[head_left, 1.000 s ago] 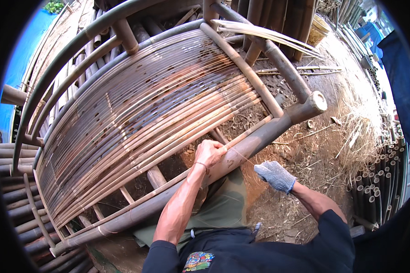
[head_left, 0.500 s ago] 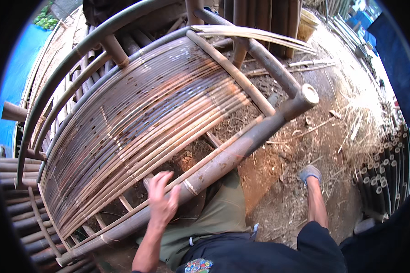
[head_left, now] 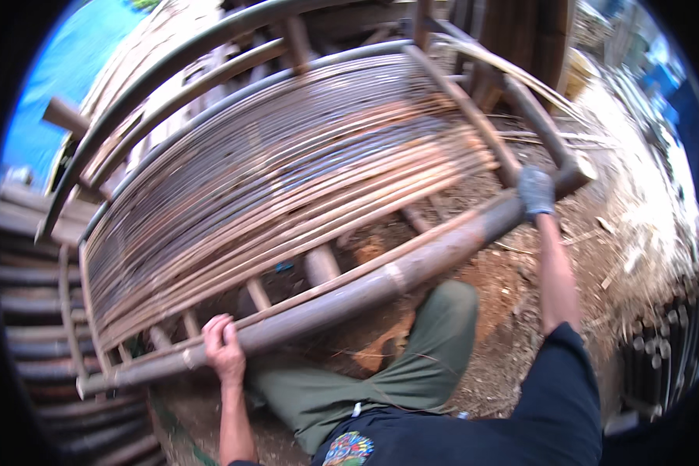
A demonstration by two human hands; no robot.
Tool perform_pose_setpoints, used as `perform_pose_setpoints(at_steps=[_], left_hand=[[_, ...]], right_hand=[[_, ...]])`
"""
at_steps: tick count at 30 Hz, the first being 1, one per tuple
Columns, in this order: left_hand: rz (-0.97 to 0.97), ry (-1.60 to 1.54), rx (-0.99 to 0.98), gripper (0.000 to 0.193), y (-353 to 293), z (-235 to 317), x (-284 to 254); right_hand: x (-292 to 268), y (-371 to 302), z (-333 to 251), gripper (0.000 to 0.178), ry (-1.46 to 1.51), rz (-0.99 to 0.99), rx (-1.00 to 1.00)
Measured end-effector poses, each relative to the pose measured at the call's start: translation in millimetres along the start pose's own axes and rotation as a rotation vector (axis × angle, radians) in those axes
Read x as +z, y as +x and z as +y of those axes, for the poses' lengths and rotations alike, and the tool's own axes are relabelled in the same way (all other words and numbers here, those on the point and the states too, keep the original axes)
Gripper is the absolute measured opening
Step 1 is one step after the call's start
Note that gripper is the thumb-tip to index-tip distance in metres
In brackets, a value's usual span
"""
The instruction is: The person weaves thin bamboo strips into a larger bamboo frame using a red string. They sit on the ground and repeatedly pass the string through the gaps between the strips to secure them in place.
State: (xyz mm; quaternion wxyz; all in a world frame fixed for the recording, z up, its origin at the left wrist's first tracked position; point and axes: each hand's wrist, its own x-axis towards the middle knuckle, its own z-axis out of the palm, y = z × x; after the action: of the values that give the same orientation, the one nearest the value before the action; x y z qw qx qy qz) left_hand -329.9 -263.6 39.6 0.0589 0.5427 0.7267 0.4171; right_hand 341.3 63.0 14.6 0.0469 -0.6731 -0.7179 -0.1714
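A bamboo bench (head_left: 287,175) with a seat of thin split slats lies tilted across the view, its slats packed at the back. Between the slats and the thick front pole (head_left: 357,297) is a gap crossed by short bamboo struts (head_left: 321,266). My bare left hand (head_left: 224,353) grips this pole toward its left end, fingers over the top. Near the right corner of the frame, my right hand (head_left: 536,193) in a grey glove is wrapped round the same pole. The undersides of both grips are hidden.
Long split strips (head_left: 520,78) rest at the bench's far right. Pale shavings (head_left: 637,202) cover the ground on the right, with stacked cut poles (head_left: 660,365) beyond. More poles (head_left: 46,342) lie at the left. A blue sheet (head_left: 93,54) spreads at the far left.
My right hand has come up from the right side onto the front pole. My left hand has moved left along it and closed round it. The bench sits further right in view.
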Motion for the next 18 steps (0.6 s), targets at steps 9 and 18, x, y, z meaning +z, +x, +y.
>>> perform_pose_setpoints(at_steps=[9,18], left_hand=[[-0.239,-0.092,0.238,0.034,16.5,-14.2,-30.7],[-0.524,-0.317,0.394,0.037,56.0,-9.3,-23.6]], right_hand=[[-6.4,0.7,-2.4,0.028,0.124,0.134,0.120],[-233.8,-229.4,-404.3,0.093,0.898,-0.841,-0.437]])
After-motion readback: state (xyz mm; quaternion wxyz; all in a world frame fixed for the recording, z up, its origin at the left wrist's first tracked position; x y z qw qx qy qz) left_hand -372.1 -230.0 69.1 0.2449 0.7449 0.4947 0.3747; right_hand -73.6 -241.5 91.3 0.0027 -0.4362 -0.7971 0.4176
